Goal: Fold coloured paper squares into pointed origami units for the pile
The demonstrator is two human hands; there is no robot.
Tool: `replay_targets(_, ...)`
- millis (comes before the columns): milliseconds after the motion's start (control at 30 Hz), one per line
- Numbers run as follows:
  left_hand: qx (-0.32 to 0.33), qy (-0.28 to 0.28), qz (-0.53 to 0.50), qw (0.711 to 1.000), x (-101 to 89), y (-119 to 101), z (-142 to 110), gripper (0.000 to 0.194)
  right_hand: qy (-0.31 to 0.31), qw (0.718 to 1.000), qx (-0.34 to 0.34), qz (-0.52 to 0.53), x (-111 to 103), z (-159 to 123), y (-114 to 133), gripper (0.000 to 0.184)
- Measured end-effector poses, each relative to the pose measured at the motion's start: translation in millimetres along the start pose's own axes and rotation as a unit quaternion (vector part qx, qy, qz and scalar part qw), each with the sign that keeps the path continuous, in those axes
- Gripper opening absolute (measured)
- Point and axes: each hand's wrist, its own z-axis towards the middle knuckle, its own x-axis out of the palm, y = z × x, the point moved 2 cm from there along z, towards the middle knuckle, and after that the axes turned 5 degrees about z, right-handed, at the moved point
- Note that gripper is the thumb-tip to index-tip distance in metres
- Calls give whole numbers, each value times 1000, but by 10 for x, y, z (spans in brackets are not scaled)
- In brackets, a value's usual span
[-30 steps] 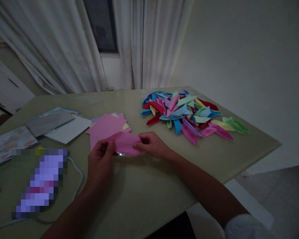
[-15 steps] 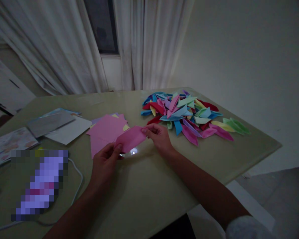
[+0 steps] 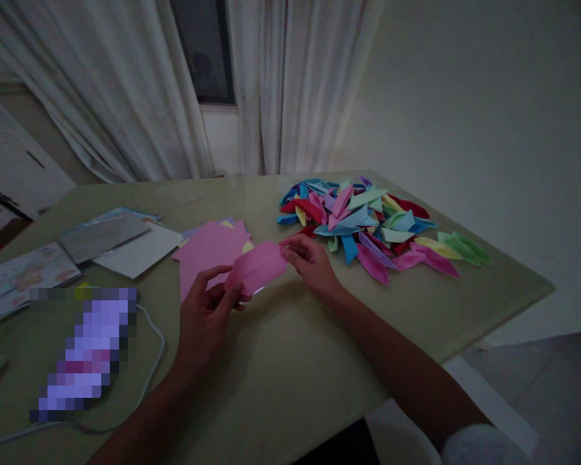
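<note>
A folded pink paper (image 3: 256, 268) is held just above the table between both hands. My left hand (image 3: 206, 320) pinches its near left end with thumb and fingers. My right hand (image 3: 312, 261) pinches its far right end. Behind the folded paper lies a stack of flat pink sheets (image 3: 208, 248) with bits of yellow and purple showing at its edges. To the right of my right hand sits a pile of folded paper pieces (image 3: 368, 223) in blue, red, pink, green and yellow.
The pale green table (image 3: 281, 361) ends in an edge at the right and front. Cards and booklets (image 3: 121, 242) lie at the left. A blurred-out object (image 3: 84, 352) and a white cable (image 3: 152, 358) sit near the front left. Curtains hang behind.
The pink paper went from crumpled low on the table to folded flat and raised. Both hands shifted up and slightly right, holding its two ends.
</note>
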Motion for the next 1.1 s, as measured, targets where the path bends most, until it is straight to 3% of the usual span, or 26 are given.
replay_targets(367, 36, 6, 38, 999, -10, -11, -39, 34, 49, 998, -1, -41, -15, 3, -2, 20)
replay_targets(600, 33, 42, 59, 997, -14, 56, -25, 33, 67, 997, 34, -23, -21, 1, -3, 35)
replay_targets(733, 34, 47, 62, 996, 0, 70, 3, 38, 73, 997, 17, -35, -42, 13, -7, 35)
replay_targets(1000, 41, 57, 45, 996, -6, 115, 44, 32, 56, 997, 23, -41, -92, 47, -62, 41)
replay_targets(1100, 53, 65, 75, 994, -7, 130, 59, 25, 77, 994, 0, -81, -95, 34, -20, 36)
